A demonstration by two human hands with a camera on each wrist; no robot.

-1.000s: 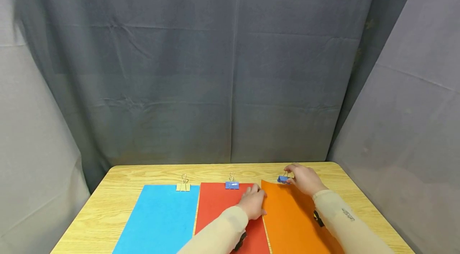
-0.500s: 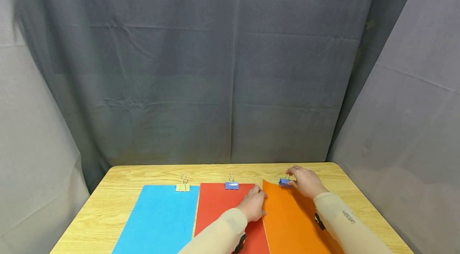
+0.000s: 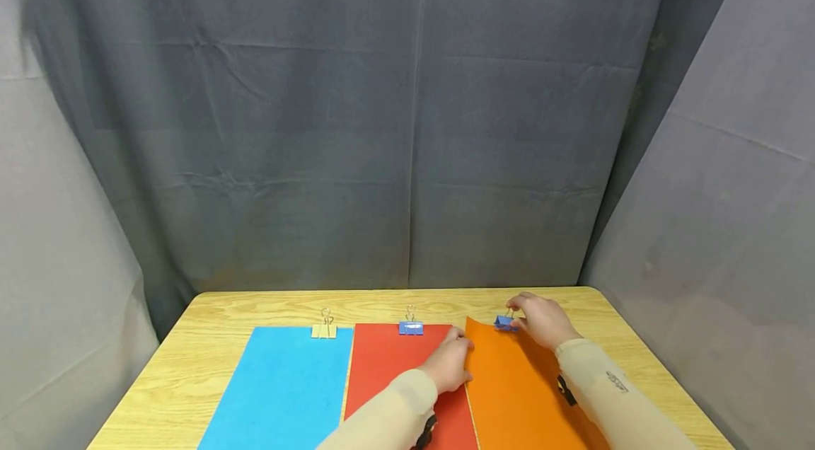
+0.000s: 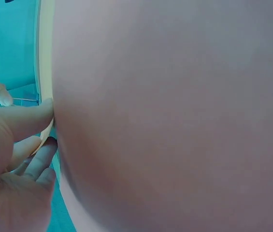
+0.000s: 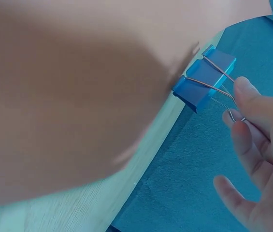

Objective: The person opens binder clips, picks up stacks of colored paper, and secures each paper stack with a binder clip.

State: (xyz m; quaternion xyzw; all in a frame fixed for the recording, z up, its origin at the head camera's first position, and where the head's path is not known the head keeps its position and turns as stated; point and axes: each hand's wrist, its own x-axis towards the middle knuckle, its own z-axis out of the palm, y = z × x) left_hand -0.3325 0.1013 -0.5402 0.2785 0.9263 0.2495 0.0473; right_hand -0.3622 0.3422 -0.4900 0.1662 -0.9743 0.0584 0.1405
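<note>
An orange sheet of paper (image 3: 509, 386) lies at the right of the table, its top edge curving up a little. My left hand (image 3: 448, 360) pinches the sheet's left edge between thumb and fingers (image 4: 42, 157). At the top edge, a blue binder clip (image 5: 206, 79) is at the paper, seen also in the head view. My right hand (image 5: 266, 130) pinches the clip's wire handles between thumb and forefinger. Whether the clip's mouth is around the paper's edge is hard to tell.
A red sheet (image 3: 388, 358) with a blue binder clip on its top edge lies in the middle. Left of it is a blue sheet (image 3: 286, 379) with a yellow binder clip (image 3: 324, 330). Grey curtains (image 3: 318, 153) stand behind the wooden table (image 3: 172, 379) and at its sides.
My right hand has brought the blue binder clip slightly right and nearer, onto the orange sheet's top edge. The left hand keeps its pinch, almost still.
</note>
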